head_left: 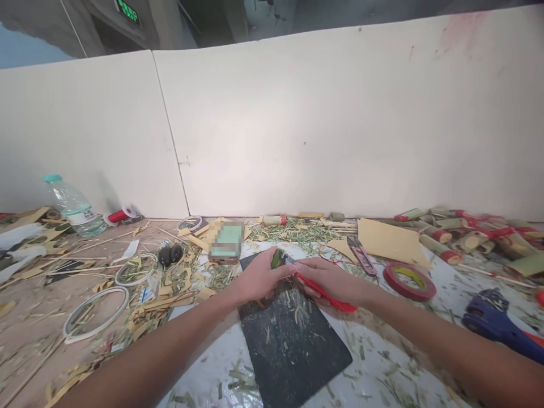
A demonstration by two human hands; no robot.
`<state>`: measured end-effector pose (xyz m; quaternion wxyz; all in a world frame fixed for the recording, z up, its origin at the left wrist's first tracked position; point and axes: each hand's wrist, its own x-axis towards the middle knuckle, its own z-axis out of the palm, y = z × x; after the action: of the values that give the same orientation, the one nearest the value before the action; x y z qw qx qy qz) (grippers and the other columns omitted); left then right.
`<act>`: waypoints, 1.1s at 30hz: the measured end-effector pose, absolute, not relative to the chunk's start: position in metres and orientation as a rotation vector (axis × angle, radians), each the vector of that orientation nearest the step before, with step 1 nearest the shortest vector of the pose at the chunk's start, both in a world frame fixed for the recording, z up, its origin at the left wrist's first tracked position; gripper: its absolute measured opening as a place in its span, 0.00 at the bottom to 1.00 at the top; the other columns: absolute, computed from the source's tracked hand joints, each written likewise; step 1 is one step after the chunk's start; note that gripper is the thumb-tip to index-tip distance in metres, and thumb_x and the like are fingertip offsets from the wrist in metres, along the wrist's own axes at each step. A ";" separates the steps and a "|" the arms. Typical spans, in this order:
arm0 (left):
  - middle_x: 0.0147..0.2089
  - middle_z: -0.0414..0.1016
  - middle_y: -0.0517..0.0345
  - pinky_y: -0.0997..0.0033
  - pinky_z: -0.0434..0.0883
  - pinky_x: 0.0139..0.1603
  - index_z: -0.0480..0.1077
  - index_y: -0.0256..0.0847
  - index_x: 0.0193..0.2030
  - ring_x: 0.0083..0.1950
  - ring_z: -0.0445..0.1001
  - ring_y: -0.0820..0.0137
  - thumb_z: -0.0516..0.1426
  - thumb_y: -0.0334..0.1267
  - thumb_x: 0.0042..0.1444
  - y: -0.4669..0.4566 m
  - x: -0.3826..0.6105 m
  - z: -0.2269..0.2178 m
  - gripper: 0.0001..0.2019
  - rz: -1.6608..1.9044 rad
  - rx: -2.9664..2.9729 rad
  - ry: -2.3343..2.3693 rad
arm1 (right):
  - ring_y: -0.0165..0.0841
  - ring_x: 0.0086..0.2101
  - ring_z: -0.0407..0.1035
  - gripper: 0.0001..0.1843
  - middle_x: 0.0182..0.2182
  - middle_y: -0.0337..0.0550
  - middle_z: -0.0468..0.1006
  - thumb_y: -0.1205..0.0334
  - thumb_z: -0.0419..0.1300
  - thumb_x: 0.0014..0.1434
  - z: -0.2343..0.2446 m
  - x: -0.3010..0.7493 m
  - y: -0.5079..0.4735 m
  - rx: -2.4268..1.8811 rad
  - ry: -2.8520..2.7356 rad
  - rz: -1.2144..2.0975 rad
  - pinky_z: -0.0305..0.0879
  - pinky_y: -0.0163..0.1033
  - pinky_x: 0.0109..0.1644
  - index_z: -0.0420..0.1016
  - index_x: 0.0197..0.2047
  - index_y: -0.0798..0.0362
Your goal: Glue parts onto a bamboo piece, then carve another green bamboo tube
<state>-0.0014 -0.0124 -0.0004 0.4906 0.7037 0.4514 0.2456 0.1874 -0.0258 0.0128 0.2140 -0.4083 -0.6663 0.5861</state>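
My left hand [257, 279] is closed round a small green piece [276, 259], pinning it over the far end of a dark cutting mat [293, 345]. My right hand [329, 280] grips a red-handled utility knife [323, 294], its blade tip touching the green piece. Both hands meet above the mat, which is strewn with green shavings.
A red tape roll [408, 281], small snips [361, 255] and yellow paper [391, 241] lie to the right, with a blue tool [493, 317] and a pile of bamboo tubes [463, 235]. To the left are a water bottle [72, 207], white tape rings [96, 311] and a phone [227, 242]. A white wall stands behind.
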 end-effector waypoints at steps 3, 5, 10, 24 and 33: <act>0.21 0.53 0.71 0.78 0.54 0.17 0.55 0.43 0.36 0.17 0.55 0.79 0.52 0.58 0.56 -0.012 0.001 -0.001 0.20 0.673 1.701 1.144 | 0.23 0.14 0.55 0.27 0.13 0.31 0.61 0.41 0.48 0.63 0.007 0.186 -0.025 -1.155 -1.740 1.508 0.54 0.31 0.19 0.59 0.23 0.52; 0.22 0.53 0.71 0.78 0.54 0.18 0.57 0.42 0.40 0.18 0.55 0.79 0.51 0.58 0.57 -0.013 0.001 0.000 0.20 0.687 1.677 1.122 | 0.24 0.14 0.57 0.27 0.13 0.31 0.62 0.40 0.47 0.64 0.006 0.188 -0.022 -1.154 -1.689 1.498 0.56 0.32 0.19 0.59 0.23 0.52; 0.24 0.58 0.69 0.77 0.56 0.22 0.59 0.41 0.49 0.23 0.55 0.77 0.54 0.58 0.55 -0.017 -0.004 0.007 0.24 0.632 1.679 0.993 | 0.22 0.13 0.54 0.26 0.14 0.30 0.61 0.40 0.51 0.62 0.018 0.198 -0.017 -1.070 -1.805 1.685 0.54 0.30 0.17 0.61 0.23 0.53; 0.40 0.70 0.56 0.69 0.62 0.39 0.65 0.39 0.39 0.40 0.65 0.67 0.54 0.55 0.55 -0.015 -0.002 0.007 0.19 0.650 1.983 1.081 | 0.21 0.12 0.51 0.24 0.14 0.31 0.60 0.46 0.51 0.63 0.025 0.196 -0.022 -1.169 -1.962 1.750 0.48 0.29 0.14 0.59 0.21 0.53; 0.24 0.55 0.68 0.76 0.55 0.23 0.57 0.42 0.35 0.23 0.55 0.76 0.53 0.57 0.55 -0.014 0.001 0.003 0.19 0.718 1.728 1.110 | 0.23 0.12 0.53 0.28 0.12 0.30 0.57 0.39 0.47 0.63 0.018 0.192 -0.018 -1.148 -1.699 1.501 0.52 0.31 0.16 0.56 0.20 0.52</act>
<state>0.0007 -0.0142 0.0030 0.4646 0.7033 0.4519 0.2921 0.1916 -0.0182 0.0184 0.2957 -0.4315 -0.6388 0.5642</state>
